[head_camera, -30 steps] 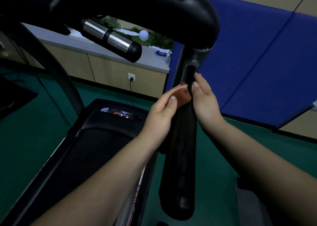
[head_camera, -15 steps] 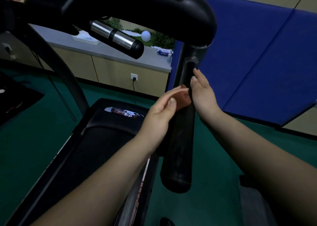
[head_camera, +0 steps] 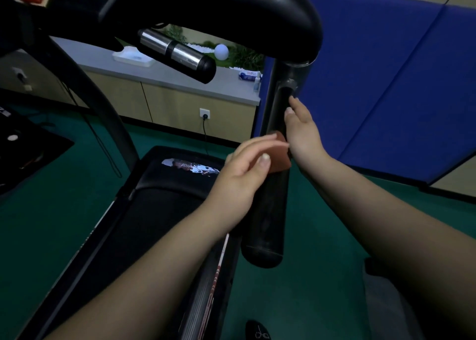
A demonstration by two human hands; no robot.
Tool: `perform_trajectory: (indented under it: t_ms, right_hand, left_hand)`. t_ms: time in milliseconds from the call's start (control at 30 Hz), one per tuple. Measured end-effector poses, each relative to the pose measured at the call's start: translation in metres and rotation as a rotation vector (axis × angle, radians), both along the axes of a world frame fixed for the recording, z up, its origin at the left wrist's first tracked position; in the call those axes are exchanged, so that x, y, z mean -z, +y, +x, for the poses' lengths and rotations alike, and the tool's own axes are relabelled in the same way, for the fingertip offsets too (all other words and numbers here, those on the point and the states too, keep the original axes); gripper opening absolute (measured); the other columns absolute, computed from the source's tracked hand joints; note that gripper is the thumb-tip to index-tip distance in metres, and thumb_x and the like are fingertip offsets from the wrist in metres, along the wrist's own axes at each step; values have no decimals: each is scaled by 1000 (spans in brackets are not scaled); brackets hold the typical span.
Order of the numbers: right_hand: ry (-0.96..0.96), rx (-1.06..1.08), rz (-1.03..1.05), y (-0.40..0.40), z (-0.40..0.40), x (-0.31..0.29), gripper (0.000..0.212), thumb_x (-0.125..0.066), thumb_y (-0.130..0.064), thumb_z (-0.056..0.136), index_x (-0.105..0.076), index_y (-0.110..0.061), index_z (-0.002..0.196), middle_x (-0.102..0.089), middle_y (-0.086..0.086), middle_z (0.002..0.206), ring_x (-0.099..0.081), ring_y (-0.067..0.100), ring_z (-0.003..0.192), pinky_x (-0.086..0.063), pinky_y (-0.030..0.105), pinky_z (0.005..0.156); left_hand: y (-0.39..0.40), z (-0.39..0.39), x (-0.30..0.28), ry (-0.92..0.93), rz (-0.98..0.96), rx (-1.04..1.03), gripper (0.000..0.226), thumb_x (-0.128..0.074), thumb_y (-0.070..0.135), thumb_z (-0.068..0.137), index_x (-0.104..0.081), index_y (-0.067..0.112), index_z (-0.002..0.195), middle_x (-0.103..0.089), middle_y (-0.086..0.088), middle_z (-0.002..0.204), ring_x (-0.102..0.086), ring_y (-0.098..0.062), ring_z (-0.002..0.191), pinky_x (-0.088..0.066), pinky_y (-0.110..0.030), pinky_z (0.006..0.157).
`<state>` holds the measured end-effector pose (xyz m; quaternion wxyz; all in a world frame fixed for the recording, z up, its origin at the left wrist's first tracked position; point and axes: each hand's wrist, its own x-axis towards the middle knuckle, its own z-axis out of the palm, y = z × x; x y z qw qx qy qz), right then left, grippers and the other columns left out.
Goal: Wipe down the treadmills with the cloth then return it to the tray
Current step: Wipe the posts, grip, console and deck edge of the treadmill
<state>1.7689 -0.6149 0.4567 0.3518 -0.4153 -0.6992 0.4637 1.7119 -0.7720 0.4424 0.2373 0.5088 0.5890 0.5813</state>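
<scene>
A black treadmill fills the view, and its right handrail [head_camera: 270, 210] runs toward me from the console arch [head_camera: 231, 9]. A small reddish-brown cloth [head_camera: 279, 156] lies against the rail's left side. My left hand [head_camera: 244, 169] pinches that cloth between thumb and fingers. Flat against the rail's right side rests my right hand [head_camera: 302, 130], fingers straight and pointing up the rail. The treadmill belt [head_camera: 144, 226] lies below my left forearm. No tray is in view.
A chrome-and-black grip [head_camera: 177, 53] juts out under the console. Behind stands a grey-topped cabinet [head_camera: 185, 100] with a wall socket [head_camera: 204, 113]. Blue padded mats [head_camera: 386, 81] line the right wall. Green floor surrounds the treadmill; another dark machine [head_camera: 25, 146] sits at left.
The view has shifted so the rail looks shorter and more of the console shows. Both hands stay on the rail, the left with the cloth slightly lower against it.
</scene>
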Motion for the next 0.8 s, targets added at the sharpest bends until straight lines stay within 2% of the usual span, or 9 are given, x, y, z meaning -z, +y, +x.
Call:
perform_trajectory:
  t_ms: [67,167,233,400,533,633,800]
  right_hand:
    - [2,-8,3,2,0,2,44,-33,-21,103,-32,-16,147,-23,-2,157,-20,11,144,-14,25,117]
    - [14,-16,-4,2,1,4,44,-32,-22,103,-31,-17,147,-22,-3,157,-19,10,144,-13,21,114]
    - [21,-14,-9,2,0,4,44,-33,-22,103,-32,-17,147,-22,-3,157,-19,10,144,-13,20,113]
    - [5,3,-7,1,-1,1,44,-33,-21,102,-33,-16,146,-23,0,157,-20,12,144,-14,25,117]
    - [8,-6,-10,2,0,3,44,-33,-21,102,-33,-17,147,-23,-1,157,-20,12,144,-14,22,114]
    - [15,-17,-17,4,1,4,45,-32,-23,103,-31,-18,147,-22,-3,157,-19,11,144,-14,21,112]
    - [-21,-18,2,0,0,-1,46,-32,-25,103,-29,-17,148,-20,-2,158,-17,12,145,-13,21,112]
  left_hand:
    - [-31,11,1,82,-8,13,39,-37,39,93,-64,26,117,-51,12,136,-40,-15,132,-28,-36,112]
    - [-68,22,-2,79,6,63,38,-35,45,91,-66,36,111,-51,17,134,-38,-14,132,-26,-17,105]
    - [-61,18,-6,74,-5,77,39,-35,44,91,-69,35,108,-53,17,131,-40,-15,130,-25,-16,104]
    - [-13,7,-12,200,-58,-3,38,-33,46,88,-66,37,106,-55,19,126,-42,-12,123,-23,-11,100]
    - [-48,19,-9,280,-16,16,36,-36,38,92,-68,34,107,-56,17,126,-42,-17,125,-25,-18,102]
    - [-76,26,-5,239,23,53,34,-37,36,93,-68,32,106,-57,14,126,-42,-23,126,-28,-24,104]
    - [-42,16,-9,211,-7,18,35,-36,38,92,-67,35,109,-56,16,127,-43,-17,126,-28,-23,105]
